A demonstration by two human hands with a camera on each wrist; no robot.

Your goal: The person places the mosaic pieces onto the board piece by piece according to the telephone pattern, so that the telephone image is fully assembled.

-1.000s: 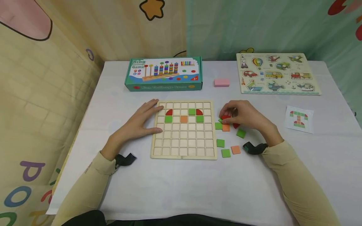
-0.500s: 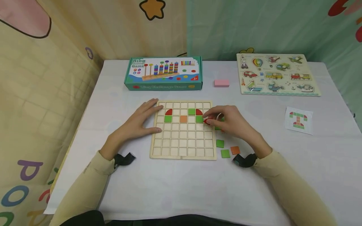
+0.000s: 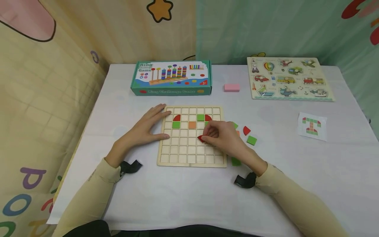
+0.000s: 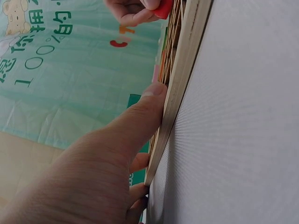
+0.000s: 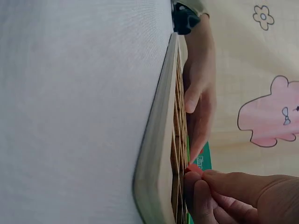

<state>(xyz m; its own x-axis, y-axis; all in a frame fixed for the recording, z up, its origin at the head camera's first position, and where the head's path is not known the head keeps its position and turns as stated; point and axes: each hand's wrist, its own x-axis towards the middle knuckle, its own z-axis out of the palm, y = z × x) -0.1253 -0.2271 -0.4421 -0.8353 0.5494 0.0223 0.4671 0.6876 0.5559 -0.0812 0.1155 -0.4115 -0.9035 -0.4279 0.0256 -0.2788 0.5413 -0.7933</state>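
On the worktop (image 3: 192,197) before you, the grid board (image 3: 183,149) lies flat. Right of it sits a loose green tile (image 3: 251,140), with a red quarter-round (image 3: 246,130) just beyond. Your right hand (image 3: 226,138) pinches a red piece (image 3: 200,138) over the board's right half; contact with the grid cannot be determined. Your left hand (image 3: 145,126), thumb and fingers apart, rests at the board's left edge. Farther right lies a picture card (image 3: 312,126); at the far side, a pink block (image 3: 232,88) between the green box (image 3: 171,79) and puzzle board (image 3: 291,73).
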